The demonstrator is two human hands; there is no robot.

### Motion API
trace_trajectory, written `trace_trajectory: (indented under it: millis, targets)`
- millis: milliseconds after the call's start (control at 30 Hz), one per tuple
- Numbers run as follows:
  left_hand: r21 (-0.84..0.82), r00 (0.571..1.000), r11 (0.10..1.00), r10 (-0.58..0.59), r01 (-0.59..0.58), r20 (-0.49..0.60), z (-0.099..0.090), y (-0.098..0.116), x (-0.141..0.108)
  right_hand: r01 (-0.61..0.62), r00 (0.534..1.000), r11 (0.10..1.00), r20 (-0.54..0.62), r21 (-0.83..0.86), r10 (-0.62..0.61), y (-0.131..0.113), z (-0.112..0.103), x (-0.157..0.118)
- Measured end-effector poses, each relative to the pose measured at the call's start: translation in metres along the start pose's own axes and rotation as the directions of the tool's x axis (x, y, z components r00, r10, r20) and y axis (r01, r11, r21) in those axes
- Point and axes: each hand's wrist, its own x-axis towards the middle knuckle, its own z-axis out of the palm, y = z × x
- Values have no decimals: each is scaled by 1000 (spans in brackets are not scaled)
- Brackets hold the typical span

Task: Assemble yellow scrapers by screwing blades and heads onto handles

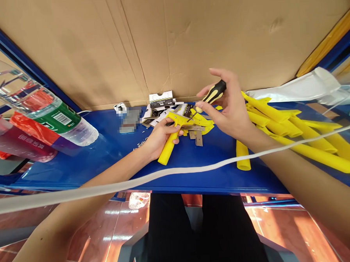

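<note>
My left hand (160, 138) is shut around a yellow plastic scraper handle (170, 141), whose wide head points up and to the right. My right hand (228, 110) grips a screwdriver with a black and yellow handle (215, 92), and its thin shaft (193, 116) reaches down to the scraper head. Whether the tip touches the head is hidden. Small steel blades (199, 138) lie on the table just below the scraper head. Right of my right hand is a heap of yellow scraper handles (295, 126), with one lone handle (242, 155) in front of it.
The blue table (106, 160) has a cardboard back wall (188, 40). Printed card packaging (161, 102) lies at the back. A plastic bottle (41, 102) lies at the left, a white bag (293, 89) at the back right. A white cable (165, 174) crosses the view.
</note>
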Motion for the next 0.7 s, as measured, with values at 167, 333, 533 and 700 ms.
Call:
trace_trajectory:
  millis: [167,333,533,700]
  targets:
    - [1,1000,1000,9,-9,-4,2,1,-1,12,1000,1000,12,-1,-12,3,1,-1]
    - [-14,1000,1000,14,-14,-26,0,2,0,45,999,998,-5,-37,-45,10,0,-1]
    - [0,1000,1000,16,-16,-1,0,2,0,-13,1000,1000,4,-27,14,11,1,-4]
    - [-2,999,1000,12,-12,-30,2,2,-1,14,1000,999,-21,-29,-15,14,3,-5]
